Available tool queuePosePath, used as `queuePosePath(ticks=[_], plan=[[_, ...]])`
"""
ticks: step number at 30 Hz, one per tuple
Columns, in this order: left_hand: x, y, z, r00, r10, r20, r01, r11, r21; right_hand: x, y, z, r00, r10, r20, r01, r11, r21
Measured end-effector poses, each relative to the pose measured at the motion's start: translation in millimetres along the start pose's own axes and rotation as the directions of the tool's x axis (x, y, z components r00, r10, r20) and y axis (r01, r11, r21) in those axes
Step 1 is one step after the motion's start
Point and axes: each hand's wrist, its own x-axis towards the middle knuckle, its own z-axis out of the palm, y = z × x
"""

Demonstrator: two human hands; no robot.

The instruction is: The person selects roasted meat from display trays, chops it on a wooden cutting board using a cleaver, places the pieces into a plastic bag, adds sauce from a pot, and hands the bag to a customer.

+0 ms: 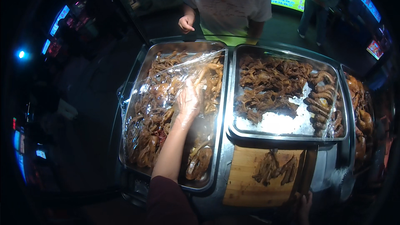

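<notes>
My left hand [189, 100] reaches into the left metal tray [220, 137], among cooked poultry pieces [143, 143]. Clear plastic film [162, 78] lies over much of that tray, and its glare blurs my fingers near a pale, long piece of meat [201, 75]; whether they grip it is unclear. Low in the view, my right hand [306, 201] is in shadow at the right end of a wooden cutting board [240, 175]. Beside it a dark, flat, blade-like object [309, 168] runs along the board; my grip on it is not clear. Dark cooked meat pieces [273, 168] lie on the board.
A second metal tray [229, 112] holds dark meat pieces and a row of curved pieces [323, 100]. Further right, another tray holds glossy brown poultry [364, 122]. A person in a light shirt [231, 6] stands beyond the trays. A clear plastic container [323, 168] is right of the board.
</notes>
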Motion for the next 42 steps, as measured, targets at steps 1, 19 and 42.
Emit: queuePosePath(ticks=[1,19,42], plan=[[-4,6,-1,1.0,-0.002,-0.03,0.001,0.998,-0.058,1,6,-3,0.998,-0.056,-0.022,0.056,0.998,-0.018],[-294,237,33,0.484,0.43,0.762,0.041,0.859,-0.51,3,-5,-34,0.99,-0.06,0.125,0.067,0.996,-0.054],[-255,216,77,0.614,0.481,0.625,-0.558,0.825,-0.087,-12,-5,-61,0.974,0.044,0.221,-0.027,0.997,-0.079]])
